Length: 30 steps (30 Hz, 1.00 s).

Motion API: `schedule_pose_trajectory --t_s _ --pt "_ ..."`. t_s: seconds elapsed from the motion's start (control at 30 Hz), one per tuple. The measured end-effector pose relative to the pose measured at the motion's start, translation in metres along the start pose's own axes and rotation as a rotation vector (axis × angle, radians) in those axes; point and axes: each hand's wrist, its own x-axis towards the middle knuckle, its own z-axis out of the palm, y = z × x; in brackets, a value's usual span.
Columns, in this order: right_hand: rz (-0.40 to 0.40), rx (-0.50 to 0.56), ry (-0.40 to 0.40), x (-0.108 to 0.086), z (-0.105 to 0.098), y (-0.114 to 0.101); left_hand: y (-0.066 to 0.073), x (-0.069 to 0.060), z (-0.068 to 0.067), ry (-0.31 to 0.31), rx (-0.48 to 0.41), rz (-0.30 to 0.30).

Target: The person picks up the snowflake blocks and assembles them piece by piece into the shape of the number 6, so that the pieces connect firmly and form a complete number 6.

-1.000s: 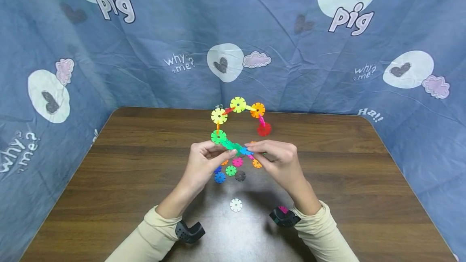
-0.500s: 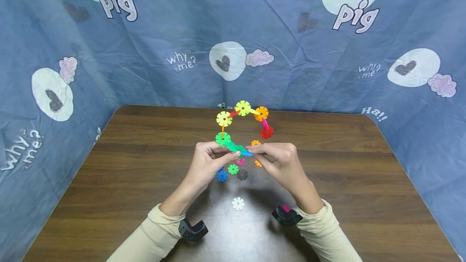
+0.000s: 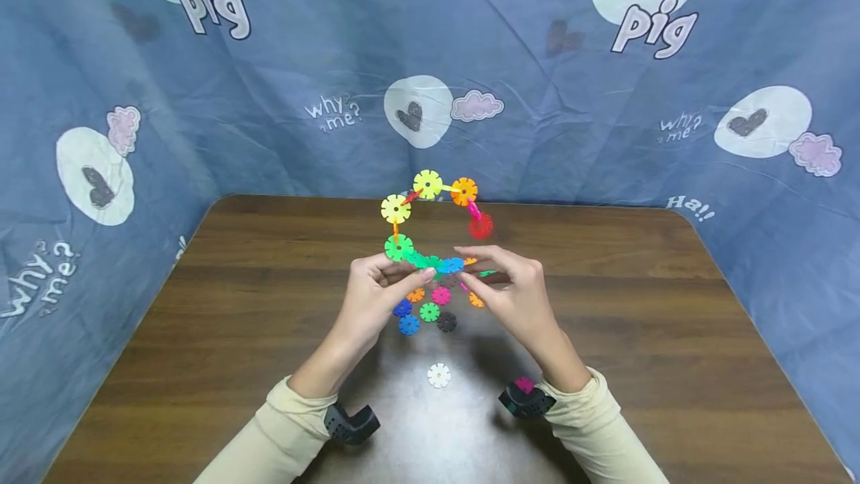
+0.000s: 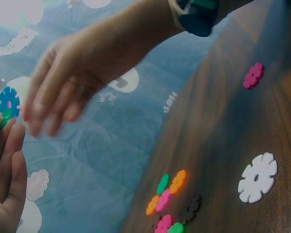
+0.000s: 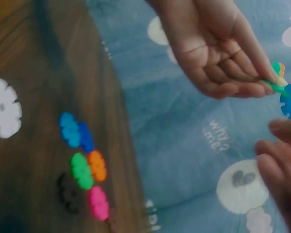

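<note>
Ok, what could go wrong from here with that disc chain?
1. Only the left grip seems to hold the chain; a slip could drop it onto the loose discs below.
2. The red disc end is unsupported, so joints might twist or sag.
3. The right grip is open beside the blue disc, which may fall if poorly seated.

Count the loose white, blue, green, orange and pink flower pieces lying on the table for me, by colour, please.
White piece: 1
Blue pieces: 2
Green pieces: 2
Orange pieces: 3
Pink pieces: 3
Total: 11, leaving out the linked chain in the left hand.
</note>
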Motion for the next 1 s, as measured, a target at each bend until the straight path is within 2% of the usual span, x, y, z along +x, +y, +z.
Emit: schedule_pose_trajectory --t_s 0.07,0.13,0.23,0.27,0.33,0.53,0.63,0.87,1.0 --pt "0.094 -0.027 -0.127 -0.004 0.001 0.003 -0.001 0.002 0.000 0.014 -0.012 -0.017" --pt "0.156 -0.068 -0.334 -0.010 0.004 0.007 -0.002 0.003 0.000 0.028 -0.016 -0.033" --pt "0.189 -0.120 -0.659 -0.020 0.012 0.012 -0.003 0.003 0.000 0.052 -0.017 -0.055" --pt "0.190 -0.134 -0.735 -0.023 0.016 0.013 -0.004 0.003 0.000 0.061 -0.020 -0.059" --pt "0.188 -0.169 -0.819 -0.027 0.023 0.016 -0.005 0.004 0.000 0.076 -0.022 -0.061" --pt "0.165 -0.236 -0.883 -0.034 0.036 0.019 -0.004 0.003 -0.001 0.085 -0.013 -0.071" --pt "0.162 -0.217 -0.901 -0.035 0.038 0.017 -0.004 0.003 -0.001 0.079 -0.009 -0.075" --pt "0.233 -0.166 -0.906 -0.035 0.038 0.014 -0.004 0.003 0.000 0.075 -0.020 -0.080" --pt "0.234 -0.149 -0.901 -0.034 0.037 0.014 -0.004 0.003 -0.001 0.079 -0.024 -0.076"
